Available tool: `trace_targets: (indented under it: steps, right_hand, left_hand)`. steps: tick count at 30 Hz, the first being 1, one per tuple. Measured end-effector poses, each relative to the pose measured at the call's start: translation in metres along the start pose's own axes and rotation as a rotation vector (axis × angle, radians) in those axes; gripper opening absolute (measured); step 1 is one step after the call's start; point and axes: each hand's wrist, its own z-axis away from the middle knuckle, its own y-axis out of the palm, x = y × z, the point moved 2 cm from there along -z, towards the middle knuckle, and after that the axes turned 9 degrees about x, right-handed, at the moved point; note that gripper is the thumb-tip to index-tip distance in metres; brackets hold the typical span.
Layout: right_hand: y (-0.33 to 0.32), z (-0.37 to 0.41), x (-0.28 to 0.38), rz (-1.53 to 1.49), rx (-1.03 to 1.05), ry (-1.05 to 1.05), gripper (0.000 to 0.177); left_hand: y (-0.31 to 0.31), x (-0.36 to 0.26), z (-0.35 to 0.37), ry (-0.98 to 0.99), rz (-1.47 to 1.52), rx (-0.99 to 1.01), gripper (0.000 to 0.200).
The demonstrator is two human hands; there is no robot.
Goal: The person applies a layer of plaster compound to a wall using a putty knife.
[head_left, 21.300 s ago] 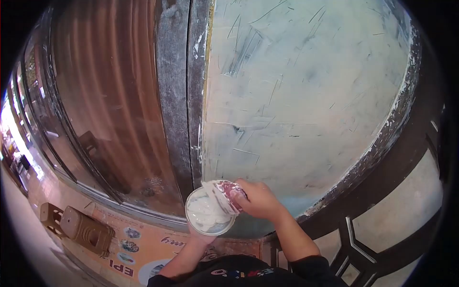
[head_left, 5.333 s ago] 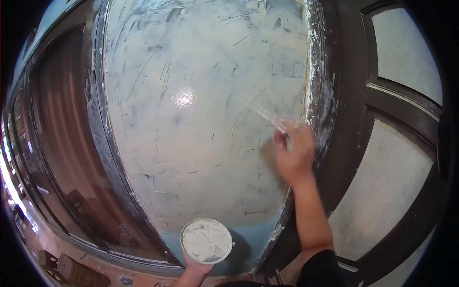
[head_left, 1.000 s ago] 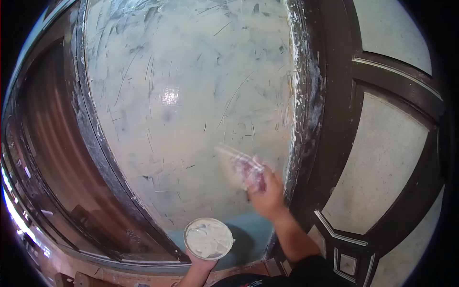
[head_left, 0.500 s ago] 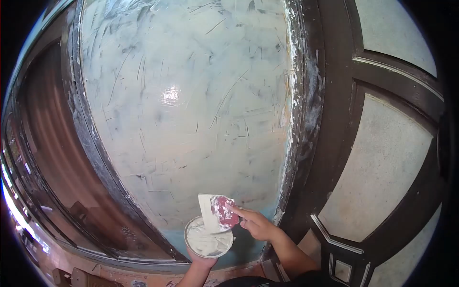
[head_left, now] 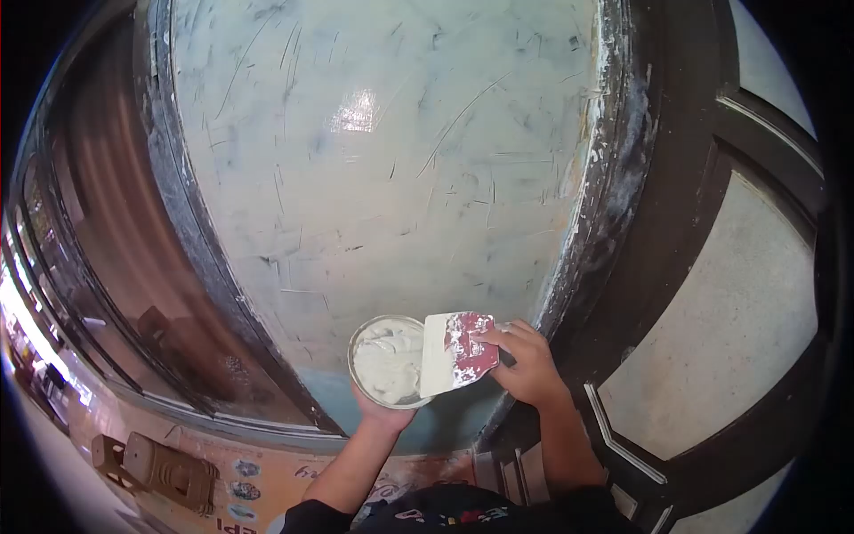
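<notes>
My left hand (head_left: 389, 414) is wrapped under a round tub (head_left: 352, 378) and holds it up in front of the wall. White putty (head_left: 389, 359) with a stirred, uneven surface fills the tub. A wide putty knife (head_left: 463, 351) with a red, putty-smeared face is in my right hand (head_left: 531, 363), index finger laid along it. Its edge carries a band of putty and lies over the tub's right rim. Behind both hands stands a pale, streaked wall panel (head_left: 400, 205), scored with dark scratches.
To the right is a dark wooden door (head_left: 685, 222) with pale panels. A rough, paint-flecked frame (head_left: 596, 187) borders the wall panel. At the left, a brown curtain (head_left: 124, 231) shows behind glass. Brown plastic stools (head_left: 165, 469) stand on the floor, lower left.
My view has tipped downward, bringing more floor and the stools into sight. The putty knife has turned and shifted to the tub's right rim, while the tub sits higher in view.
</notes>
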Motion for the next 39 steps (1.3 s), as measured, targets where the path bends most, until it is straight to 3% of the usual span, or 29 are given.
trace_targets:
  steps: [4,12,20,23,25,26,28,29,31,39]
  right_hand:
    - [0.016,-0.003,0.003,0.034,0.088,-0.032,0.042]
    - [0.04,-0.004,0.008,0.345,-0.017,-0.113,0.032]
    - [0.058,-0.005,0.003,0.189,-0.178,-0.101,0.035]
    - [0.064,-0.011,0.005,0.067,-0.23,-0.029,0.031]
    - [0.068,-0.017,0.01,-0.273,-0.191,0.089,0.021]
    - [0.071,-0.018,0.011,-0.269,-0.194,0.089,0.021]
    - [0.081,-0.017,0.004,-0.399,-0.121,0.332,0.017]
    - [0.085,-0.017,0.005,-0.395,-0.125,0.332,0.017]
    - [0.095,-0.018,0.005,-0.71,-0.125,0.373,0.022]
    - [0.114,-0.015,0.011,-0.942,0.005,0.493,0.024]
  left_hand:
    - [-0.001,0.006,-0.005,0.06,-0.075,-0.092,0.07]
    - [0.0,-0.001,0.005,0.064,-0.119,-0.114,0.071]
    - [0.0,-0.023,0.011,0.03,-0.076,-0.112,0.071]
    - [-0.003,-0.032,0.012,0.031,-0.029,-0.098,0.071]
    - [-0.005,-0.037,0.014,0.004,0.046,-0.01,0.071]
    - [-0.004,-0.041,0.016,-0.021,0.082,-0.002,0.072]
    - [-0.002,-0.047,0.017,-0.024,0.026,-0.027,0.073]
    - [0.0,-0.05,0.017,-0.023,-0.032,-0.055,0.073]
    - [0.003,-0.056,0.019,-0.028,-0.06,-0.082,0.073]
    - [0.006,-0.08,0.026,-0.087,0.031,-0.092,0.069]
